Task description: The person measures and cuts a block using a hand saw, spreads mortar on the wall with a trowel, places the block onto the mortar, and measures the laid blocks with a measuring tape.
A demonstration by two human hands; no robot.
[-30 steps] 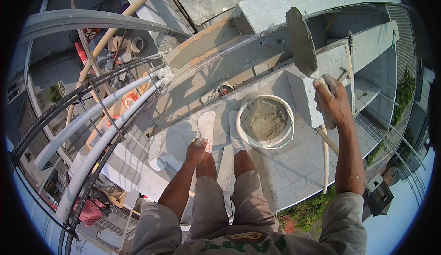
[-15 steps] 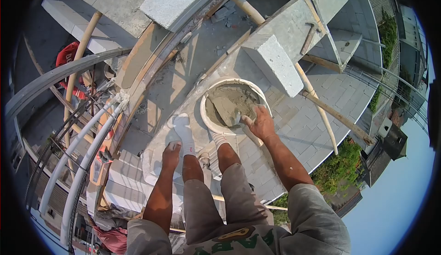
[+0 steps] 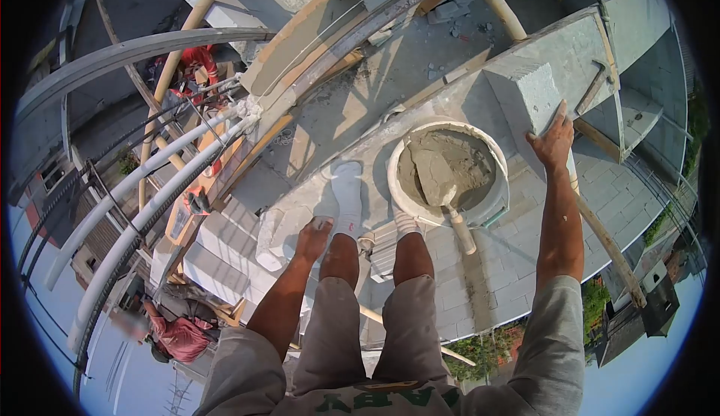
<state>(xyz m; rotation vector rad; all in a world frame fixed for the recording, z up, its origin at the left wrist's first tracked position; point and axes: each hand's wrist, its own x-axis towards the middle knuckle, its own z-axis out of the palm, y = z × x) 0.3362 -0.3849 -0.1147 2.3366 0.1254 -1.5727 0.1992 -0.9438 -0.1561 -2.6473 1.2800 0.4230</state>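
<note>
My right hand (image 3: pixel 553 140) lies over a pale lightweight concrete block (image 3: pixel 531 90), thumb on one side and fingers across the other. Left of that arm stands a round white bucket (image 3: pixel 395 185) with grey mortar (image 3: pixel 469 163) in it. A trowel (image 3: pixel 462 230) leans in the bucket, its blade in the mortar and its wooden handle over the near rim. Beside my left knee hangs my left hand (image 3: pixel 313 239), fingers loosely extended and nothing visible in them.
A hammer (image 3: pixel 592 88) lies on the ledge beyond the block. Bamboo poles (image 3: pixel 496 5) cross the far side. Curved white pipes (image 3: pixel 161 217) and rebar stand at the left. A person in red (image 3: pixel 184 335) is at lower left, another person in red (image 3: pixel 199 62) at upper left.
My right hand has left the trowel in the bucket and moved right onto the block. The view has turned, shifting the bucket and block rightward. My left hand stays beside my knee.
</note>
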